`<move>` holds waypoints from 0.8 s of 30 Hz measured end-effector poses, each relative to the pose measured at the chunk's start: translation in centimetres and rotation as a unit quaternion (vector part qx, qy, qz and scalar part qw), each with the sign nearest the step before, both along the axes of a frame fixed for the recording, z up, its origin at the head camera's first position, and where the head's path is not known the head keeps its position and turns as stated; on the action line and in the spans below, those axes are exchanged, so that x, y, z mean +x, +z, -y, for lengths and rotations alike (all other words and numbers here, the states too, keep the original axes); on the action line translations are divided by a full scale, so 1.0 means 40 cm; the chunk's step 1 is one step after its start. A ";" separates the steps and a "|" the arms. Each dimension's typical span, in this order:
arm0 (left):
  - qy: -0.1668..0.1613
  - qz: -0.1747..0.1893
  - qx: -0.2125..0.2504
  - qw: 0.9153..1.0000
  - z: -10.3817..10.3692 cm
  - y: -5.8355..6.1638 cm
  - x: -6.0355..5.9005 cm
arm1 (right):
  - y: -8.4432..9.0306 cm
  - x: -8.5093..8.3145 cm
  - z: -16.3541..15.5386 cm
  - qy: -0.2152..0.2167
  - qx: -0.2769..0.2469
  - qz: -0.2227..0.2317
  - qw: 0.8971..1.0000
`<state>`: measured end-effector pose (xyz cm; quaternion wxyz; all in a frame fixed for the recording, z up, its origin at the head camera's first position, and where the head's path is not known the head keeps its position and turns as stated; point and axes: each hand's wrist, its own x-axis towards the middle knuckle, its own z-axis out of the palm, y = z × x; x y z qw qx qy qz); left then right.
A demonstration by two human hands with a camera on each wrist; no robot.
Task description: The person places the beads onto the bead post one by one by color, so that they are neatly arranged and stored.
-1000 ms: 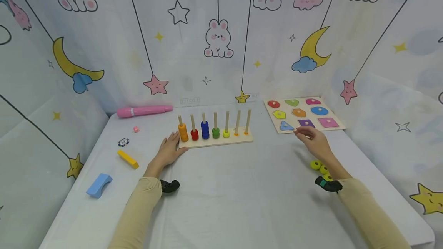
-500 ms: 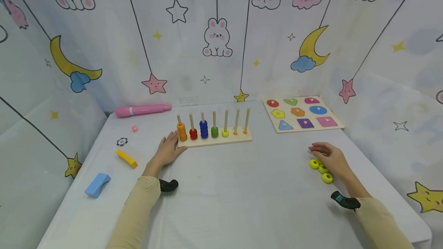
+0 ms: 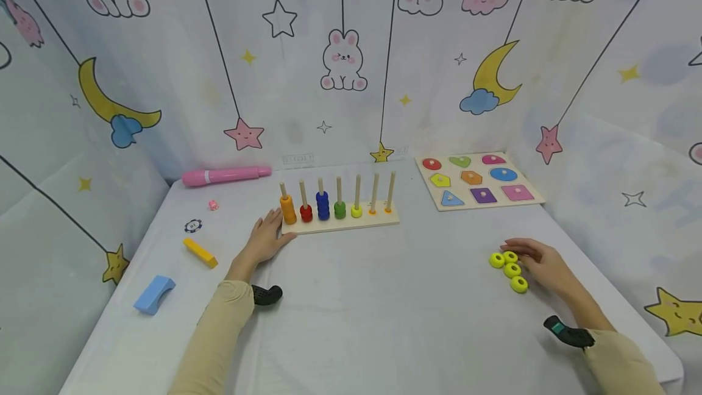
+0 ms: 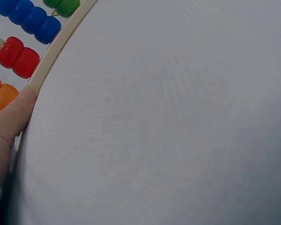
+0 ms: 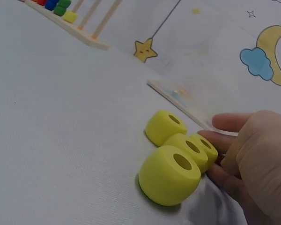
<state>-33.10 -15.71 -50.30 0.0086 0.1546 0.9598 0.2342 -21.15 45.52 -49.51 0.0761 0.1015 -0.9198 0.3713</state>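
Note:
In the head view a wooden peg board (image 3: pixel 340 227) with several upright pegs bears stacked orange, red, blue and green beads (image 3: pixel 340 209) and a yellow one. My left hand (image 3: pixel 264 239) rests at its left end, fingers extended, the thumb (image 4: pixel 23 105) along the front edge in the left wrist view. Several loose yellow beads (image 3: pixel 512 270) lie together on the right of the table. Beside them is my right hand (image 3: pixel 545 266), its bent fingers at the beads' right side. In the right wrist view its fingertips touch or nearly touch the rearmost bead (image 5: pixel 206 146); nothing is lifted.
A shape puzzle board (image 3: pixel 450 203) lies at the back right. Along the left are a pink wand-like stick (image 3: pixel 227 175), a small pink piece (image 3: pixel 213 205), a round black-and-white chip (image 3: pixel 193 225), a yellow block (image 3: pixel 200 253) and a blue arch block (image 3: pixel 155 294). Patterned cloth walls surround the table.
My right hand has moved back from the puzzle board's front edge, toward me and to the right, down to the loose yellow beads. My left hand stays on the peg board.

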 end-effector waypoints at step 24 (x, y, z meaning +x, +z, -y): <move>0.004 0.006 -0.001 1.000 0.004 0.000 0.002 | 0.036 -0.043 0.024 -0.023 -0.038 -0.057 0.997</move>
